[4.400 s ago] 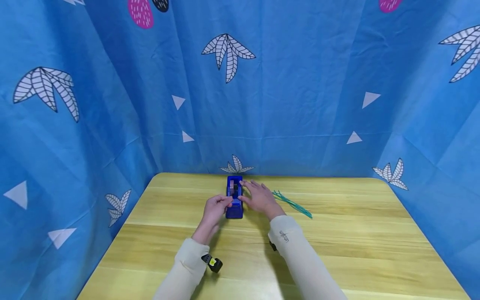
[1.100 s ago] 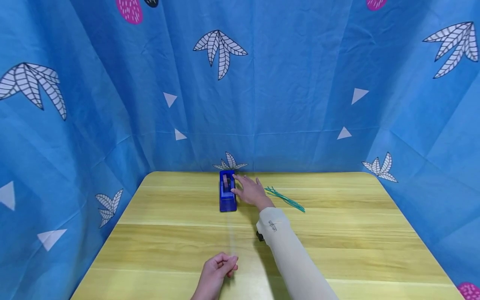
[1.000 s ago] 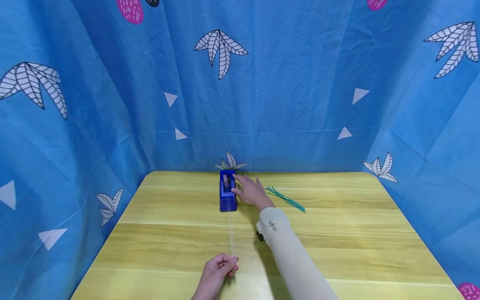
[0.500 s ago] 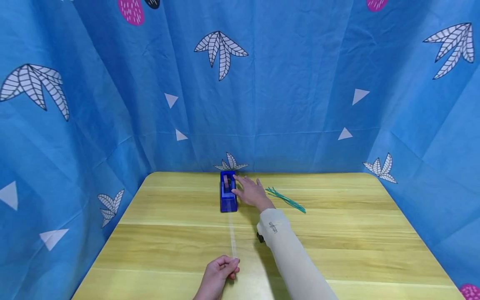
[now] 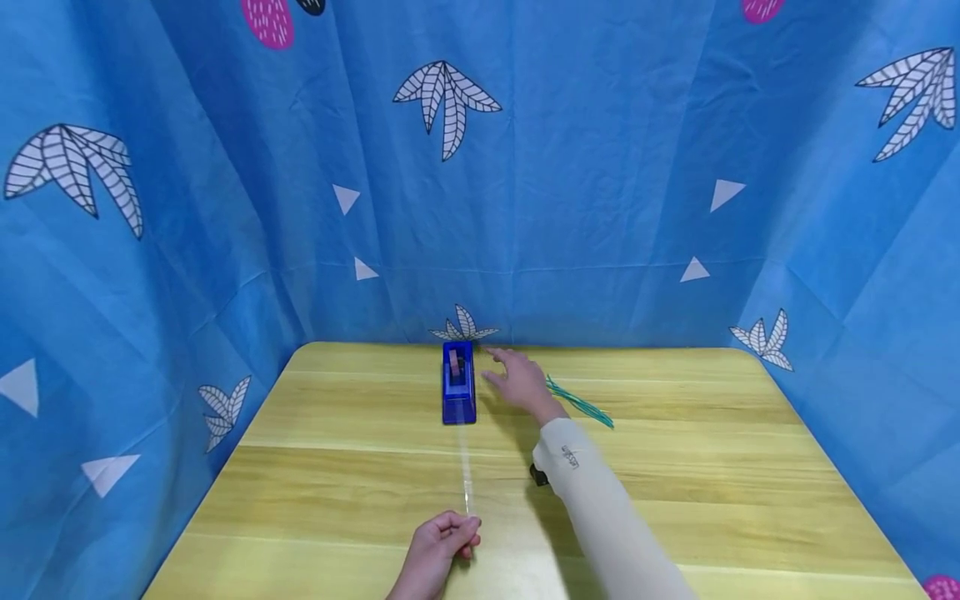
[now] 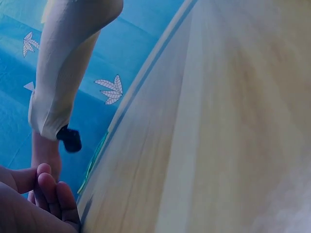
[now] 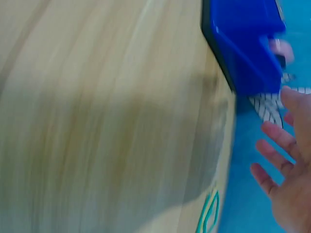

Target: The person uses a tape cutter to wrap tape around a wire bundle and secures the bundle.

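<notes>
A blue tape dispenser (image 5: 459, 408) with a roll in its well stands near the table's back edge. From its front a long strip of clear tape (image 5: 465, 471) runs toward me, stretched over the table. My left hand (image 5: 438, 546) pinches the strip's free end between thumb and finger; in the left wrist view those fingers (image 6: 47, 182) are bent together. Just right of the dispenser is my right hand (image 5: 522, 383), fingers spread and holding nothing. In the right wrist view a gap shows between that hand (image 7: 291, 160) and the dispenser's blue side (image 7: 248, 53).
A bunch of thin green strands (image 5: 585, 406) lies on the wooden table (image 5: 337, 467), right of and partly behind my right hand. A blue patterned curtain (image 5: 600, 208) hangs behind and along both sides of the table.
My left hand has drawn the tape from the dispenser toward me and now stays nearly still. My right hand, earlier at the dispenser's side, has let go and shifted right.
</notes>
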Tool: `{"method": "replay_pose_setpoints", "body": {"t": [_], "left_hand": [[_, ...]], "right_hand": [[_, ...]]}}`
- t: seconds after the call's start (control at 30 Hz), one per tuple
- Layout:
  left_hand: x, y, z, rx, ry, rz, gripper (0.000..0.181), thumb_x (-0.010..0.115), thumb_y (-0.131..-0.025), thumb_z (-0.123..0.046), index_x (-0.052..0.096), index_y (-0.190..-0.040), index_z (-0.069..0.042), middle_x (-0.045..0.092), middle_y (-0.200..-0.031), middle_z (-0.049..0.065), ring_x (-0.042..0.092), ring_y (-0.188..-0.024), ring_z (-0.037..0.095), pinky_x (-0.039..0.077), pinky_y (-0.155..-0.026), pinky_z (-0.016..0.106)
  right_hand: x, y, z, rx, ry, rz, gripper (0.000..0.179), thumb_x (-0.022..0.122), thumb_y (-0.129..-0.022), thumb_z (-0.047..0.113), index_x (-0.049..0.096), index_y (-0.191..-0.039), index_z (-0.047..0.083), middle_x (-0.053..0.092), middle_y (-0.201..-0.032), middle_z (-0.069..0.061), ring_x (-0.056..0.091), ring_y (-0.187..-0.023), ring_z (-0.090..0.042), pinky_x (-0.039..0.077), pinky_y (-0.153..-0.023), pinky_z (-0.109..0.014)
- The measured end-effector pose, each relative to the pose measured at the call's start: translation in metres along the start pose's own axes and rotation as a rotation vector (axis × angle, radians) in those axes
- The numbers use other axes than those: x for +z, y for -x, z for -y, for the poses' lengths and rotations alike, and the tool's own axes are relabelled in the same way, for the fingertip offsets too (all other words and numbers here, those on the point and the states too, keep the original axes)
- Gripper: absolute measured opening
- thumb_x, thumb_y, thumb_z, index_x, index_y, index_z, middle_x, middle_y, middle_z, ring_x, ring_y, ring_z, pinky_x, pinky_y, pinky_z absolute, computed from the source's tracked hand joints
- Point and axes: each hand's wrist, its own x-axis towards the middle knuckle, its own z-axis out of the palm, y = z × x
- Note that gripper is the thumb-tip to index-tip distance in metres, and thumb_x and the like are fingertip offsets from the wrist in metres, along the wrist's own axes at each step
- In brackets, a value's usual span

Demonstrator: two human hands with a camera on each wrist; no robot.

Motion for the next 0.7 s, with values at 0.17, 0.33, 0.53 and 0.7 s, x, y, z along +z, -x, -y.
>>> {"method": "replay_pose_setpoints", "body": {"t": [0.17, 0.33, 0.53, 0.7], "left_hand": [[0.001, -0.001, -0.001, -0.011, -0.016, -0.005, 0.02, 0.068, -0.1, -0.01, 0.067, -0.095, 0.009, 0.065, -0.073, -0.006, 0.058, -0.064, 0.005, 0.051, -0.066, 0.018], [0.001, -0.002, 0.0, -0.017, -0.027, -0.006, 0.026, 0.068, -0.1, -0.011, 0.066, -0.1, 0.015, 0.066, -0.074, -0.006, 0.059, -0.065, 0.006, 0.051, -0.066, 0.019], [-0.001, -0.004, 0.003, -0.025, -0.029, -0.012, 0.022, 0.068, -0.1, -0.011, 0.067, -0.099, 0.011, 0.066, -0.074, -0.005, 0.059, -0.065, 0.007, 0.051, -0.066, 0.019], [-0.001, -0.004, 0.004, -0.031, -0.031, -0.012, 0.029, 0.068, -0.1, -0.011, 0.065, -0.103, 0.017, 0.066, -0.074, -0.004, 0.059, -0.065, 0.008, 0.051, -0.066, 0.019]], "right_hand": [[-0.023, 0.014, -0.032, 0.017, -0.038, -0.033, 0.049, 0.063, -0.104, 0.028, 0.055, -0.148, 0.007, 0.067, -0.131, -0.016, 0.063, -0.118, -0.035, 0.053, -0.098, -0.053], [-0.046, 0.038, -0.066, 0.039, -0.079, -0.06, 0.045, 0.065, -0.103, 0.023, 0.059, -0.142, 0.001, 0.067, -0.126, -0.02, 0.063, -0.113, -0.036, 0.053, -0.094, -0.054], [-0.061, 0.067, -0.1, 0.078, -0.085, -0.06, 0.042, 0.066, -0.102, 0.022, 0.062, -0.136, -0.002, 0.068, -0.12, -0.021, 0.064, -0.101, -0.033, 0.052, -0.088, -0.052], [-0.068, 0.089, -0.117, 0.13, -0.139, -0.011, 0.041, 0.065, -0.103, 0.022, 0.063, -0.135, -0.004, 0.067, -0.117, -0.021, 0.065, -0.1, -0.032, 0.053, -0.088, -0.051]]}}
